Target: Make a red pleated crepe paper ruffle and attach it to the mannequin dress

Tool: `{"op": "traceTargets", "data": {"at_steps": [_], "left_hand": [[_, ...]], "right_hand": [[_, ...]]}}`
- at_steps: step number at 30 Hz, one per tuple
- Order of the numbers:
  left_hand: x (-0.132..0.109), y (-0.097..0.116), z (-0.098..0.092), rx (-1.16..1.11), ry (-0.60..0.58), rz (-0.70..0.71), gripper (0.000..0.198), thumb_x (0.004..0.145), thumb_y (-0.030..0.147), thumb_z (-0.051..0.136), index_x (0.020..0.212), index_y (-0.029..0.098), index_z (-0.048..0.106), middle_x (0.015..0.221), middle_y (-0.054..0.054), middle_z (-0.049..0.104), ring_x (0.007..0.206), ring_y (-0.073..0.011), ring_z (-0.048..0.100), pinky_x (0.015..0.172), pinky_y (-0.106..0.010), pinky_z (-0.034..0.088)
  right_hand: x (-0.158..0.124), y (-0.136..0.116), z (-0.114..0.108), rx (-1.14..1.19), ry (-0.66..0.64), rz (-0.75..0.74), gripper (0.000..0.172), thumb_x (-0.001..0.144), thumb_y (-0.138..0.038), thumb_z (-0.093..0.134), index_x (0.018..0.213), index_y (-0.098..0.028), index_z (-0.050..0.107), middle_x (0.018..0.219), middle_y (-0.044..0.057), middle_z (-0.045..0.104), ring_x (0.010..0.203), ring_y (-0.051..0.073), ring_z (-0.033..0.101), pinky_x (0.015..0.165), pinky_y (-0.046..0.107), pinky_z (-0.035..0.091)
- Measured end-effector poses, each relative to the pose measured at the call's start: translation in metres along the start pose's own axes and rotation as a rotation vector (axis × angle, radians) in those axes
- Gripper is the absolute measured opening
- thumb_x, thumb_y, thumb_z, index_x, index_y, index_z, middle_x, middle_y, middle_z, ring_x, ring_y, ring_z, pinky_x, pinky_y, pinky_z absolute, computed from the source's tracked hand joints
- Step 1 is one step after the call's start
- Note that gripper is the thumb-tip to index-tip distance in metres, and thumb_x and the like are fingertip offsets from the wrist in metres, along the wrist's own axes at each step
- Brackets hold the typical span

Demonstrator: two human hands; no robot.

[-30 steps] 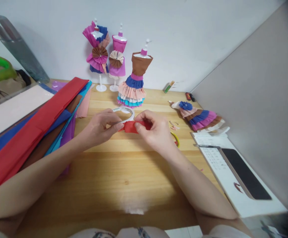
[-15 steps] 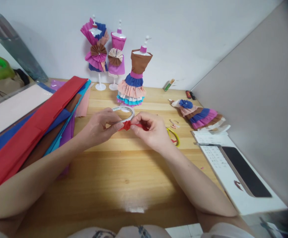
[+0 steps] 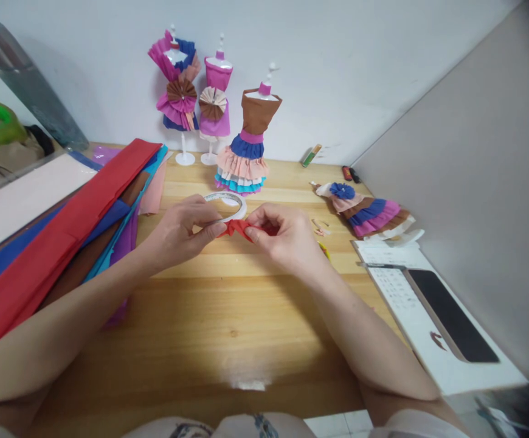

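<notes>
Between the two hands, just above the table's middle, sits a small crumpled red paper piece (image 3: 238,227), pinched at both ends. The left hand (image 3: 180,231) has thumb & forefinger closed on its left tip, other fingers loosely curled. The right hand (image 3: 287,240) is closed over the right part w/ fingertips bunched on it, so most of that end is hidden. The paper is held off the wood, and the hands nearly meet.

Surface: light wooden table (image 3: 228,322), w/ a glossy patch near the front edge. A white wall (image 3: 360,73) runs along the back, and a grey partition (image 3: 474,182) slants down the right side.

Just behind the hands a white tape roll (image 3: 241,207) lies flat on the wood. The left fingers overlap its near rim; contact or not, can't tell. At left is a long stack of crepe sheets (image 3: 64,231), red on top, w/ blue, brown, teal & pink under it.

At the back, three small mannequins stand by the wall: a pink-and-blue dress (image 3: 180,91), a pink dress (image 3: 215,115) and a brown-top dress (image 3: 250,146) w/ a layered skirt. A fourth dress (image 3: 367,213) lies flat at right, near the partition. Btw it & the right hand are a few paper scraps (image 3: 319,229) and a yellow loop (image 3: 323,248), mostly hidden by that hand.

At right front is a white printed sheet (image 3: 394,286) w/ a dark phone (image 3: 451,316) on it.
</notes>
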State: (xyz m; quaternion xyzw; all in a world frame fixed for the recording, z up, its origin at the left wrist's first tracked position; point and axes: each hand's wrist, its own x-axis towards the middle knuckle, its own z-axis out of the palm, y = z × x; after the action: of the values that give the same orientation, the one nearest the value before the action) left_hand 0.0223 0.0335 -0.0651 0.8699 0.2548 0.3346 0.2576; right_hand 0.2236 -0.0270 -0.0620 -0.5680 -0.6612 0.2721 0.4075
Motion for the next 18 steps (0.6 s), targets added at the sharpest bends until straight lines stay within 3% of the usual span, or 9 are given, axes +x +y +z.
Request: {"op": "traceTargets", "data": {"at_steps": [7, 13, 18], "left_hand": [[-0.0011, 0.0001, 0.0013, 0.008, 0.01, -0.002, 0.029, 0.09, 0.028, 0.053, 0.062, 0.019, 0.055, 0.059, 0.0, 0.051, 0.069, -0.0169, 0.049, 0.066, -0.031, 0.04], [-0.0017, 0.0026, 0.0011, -0.039, 0.008, -0.04, 0.027, 0.09, 0.029, 0.055, 0.065, 0.019, 0.058, 0.062, 0.001, 0.053, 0.067, -0.0148, 0.051, 0.062, -0.028, 0.04], [-0.002, 0.0041, 0.0018, -0.057, -0.013, -0.044, 0.028, 0.09, 0.028, 0.055, 0.065, 0.018, 0.058, 0.061, 0.001, 0.053, 0.066, -0.014, 0.05, 0.062, -0.027, 0.04]], "right_hand": [[-0.0023, -0.0069, -0.0083, -0.235, 0.107, -0.194, 0.012, 0.079, -0.012, 0.053, 0.073, -0.019, 0.06, 0.071, 0.001, 0.064, 0.063, 0.014, 0.054, 0.062, 0.028, 0.039], [-0.002, -0.0062, -0.0063, -0.275, 0.09, -0.23, 0.008, 0.081, -0.019, 0.063, 0.075, -0.019, 0.059, 0.072, 0.001, 0.064, 0.064, 0.015, 0.054, 0.063, 0.028, 0.04], [-0.0022, -0.0022, -0.005, -0.38, 0.079, -0.33, 0.008, 0.083, -0.013, 0.061, 0.077, -0.018, 0.059, 0.075, 0.003, 0.063, 0.066, 0.015, 0.054, 0.061, 0.028, 0.039]]}}
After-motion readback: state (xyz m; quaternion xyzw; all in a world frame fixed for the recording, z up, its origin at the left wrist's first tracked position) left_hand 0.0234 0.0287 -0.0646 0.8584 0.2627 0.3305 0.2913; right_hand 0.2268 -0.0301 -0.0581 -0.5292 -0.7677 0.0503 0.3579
